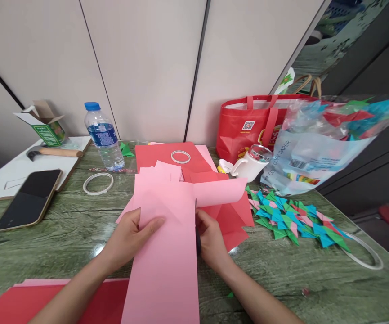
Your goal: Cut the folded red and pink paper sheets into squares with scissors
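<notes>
A long sheet of pink paper [167,265] hangs upright in front of me, gripped at its left edge by my left hand [130,234], thumb on the near face. At the right edge my right hand [212,238] is closed on scissors [198,241]; just a dark handle and a bit of blade show, the rest lying behind the paper. Above that hand a cut pink flap [219,192] curls out to the right. Behind the sheet lie more pink pieces [160,171] and red paper [234,220].
Folded paper triangles [292,216] in several colours lie right, by a plastic bag [302,157], white mug [252,164] and red bag [234,126]. Leftward are a water bottle [105,139], tape roll [98,183], phone [29,198] and hammer [55,152]. Red sheets [62,301] lie front left.
</notes>
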Demonstrator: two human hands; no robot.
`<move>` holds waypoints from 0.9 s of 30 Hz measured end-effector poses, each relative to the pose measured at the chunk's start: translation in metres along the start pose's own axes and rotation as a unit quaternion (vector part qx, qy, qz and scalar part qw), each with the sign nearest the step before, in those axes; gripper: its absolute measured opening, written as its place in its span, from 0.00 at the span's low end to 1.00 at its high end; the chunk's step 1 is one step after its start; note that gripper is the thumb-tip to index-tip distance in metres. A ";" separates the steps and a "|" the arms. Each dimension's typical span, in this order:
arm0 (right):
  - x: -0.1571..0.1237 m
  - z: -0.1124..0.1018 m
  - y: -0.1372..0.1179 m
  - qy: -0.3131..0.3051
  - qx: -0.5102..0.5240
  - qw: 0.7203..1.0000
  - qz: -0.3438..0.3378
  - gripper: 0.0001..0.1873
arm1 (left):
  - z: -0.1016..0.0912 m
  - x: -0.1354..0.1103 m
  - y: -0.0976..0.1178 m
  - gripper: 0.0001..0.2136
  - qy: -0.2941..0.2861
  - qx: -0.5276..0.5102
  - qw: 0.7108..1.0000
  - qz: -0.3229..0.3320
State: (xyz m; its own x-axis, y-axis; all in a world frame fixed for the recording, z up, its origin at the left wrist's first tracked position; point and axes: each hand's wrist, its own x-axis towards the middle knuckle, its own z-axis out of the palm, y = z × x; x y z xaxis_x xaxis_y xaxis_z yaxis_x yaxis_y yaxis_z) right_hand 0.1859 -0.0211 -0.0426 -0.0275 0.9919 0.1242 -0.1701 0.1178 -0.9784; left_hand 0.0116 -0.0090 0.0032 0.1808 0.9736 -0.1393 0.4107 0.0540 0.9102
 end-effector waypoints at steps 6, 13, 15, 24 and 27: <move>0.001 -0.002 -0.003 -0.022 -0.016 1.000 0.009 0.11 | -0.001 -0.001 0.002 0.14 0.013 0.009 1.000 0.019; 0.002 -0.006 -0.002 -0.057 0.002 0.998 -0.002 0.25 | -0.002 0.000 0.002 0.16 -0.001 0.003 1.000 -0.006; 0.002 -0.005 -0.001 -0.077 0.018 0.997 0.001 0.23 | -0.002 0.001 0.002 0.16 -0.005 0.008 1.000 -0.003; 0.000 -0.001 0.000 -0.070 0.029 0.997 0.008 0.21 | -0.005 0.001 0.000 0.15 -0.006 0.021 1.000 0.016; 0.000 -0.002 0.002 -0.068 0.015 0.998 0.000 0.17 | -0.006 0.001 -0.002 0.14 -0.006 0.014 1.000 0.021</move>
State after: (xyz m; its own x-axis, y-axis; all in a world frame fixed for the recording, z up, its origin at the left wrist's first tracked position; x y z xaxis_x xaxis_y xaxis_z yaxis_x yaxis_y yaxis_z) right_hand 0.1874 -0.0212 -0.0444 -0.1603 0.9759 0.1479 -0.1990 0.1148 -0.9732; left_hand 0.0061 -0.0065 0.0036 0.2096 0.9721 -0.1053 0.4263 0.0061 0.9046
